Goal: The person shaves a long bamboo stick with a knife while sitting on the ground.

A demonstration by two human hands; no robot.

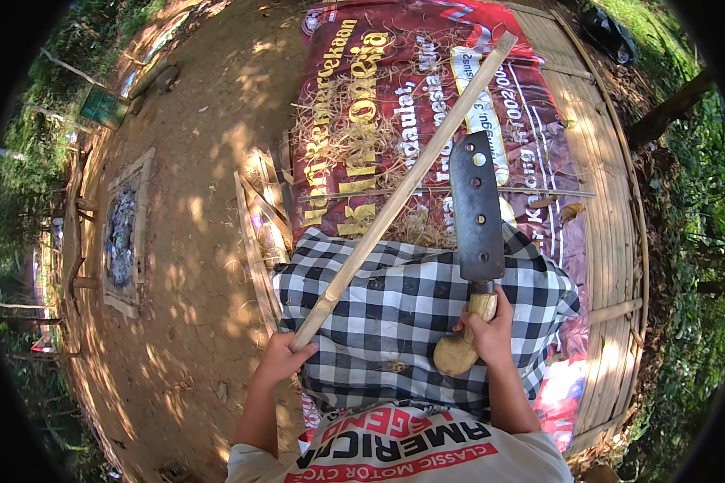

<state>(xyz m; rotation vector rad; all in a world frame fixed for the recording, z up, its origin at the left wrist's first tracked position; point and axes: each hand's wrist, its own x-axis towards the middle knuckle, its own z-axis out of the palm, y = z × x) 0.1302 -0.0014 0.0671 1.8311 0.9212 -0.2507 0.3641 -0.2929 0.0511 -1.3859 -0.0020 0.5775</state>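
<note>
Head view: your left hand grips the near end of a long bamboo stick slanting to the red banner's far edge, your right hand clasps a cleaver upright beside it, shavings already strewn, more trimming seemingly ahead.

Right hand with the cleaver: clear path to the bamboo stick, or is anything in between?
Probably yes. The right hand holds the cleaver upright just beside the bamboo stick, which the left hand holds up slanting. Nothing shows between blade and stick.
</note>
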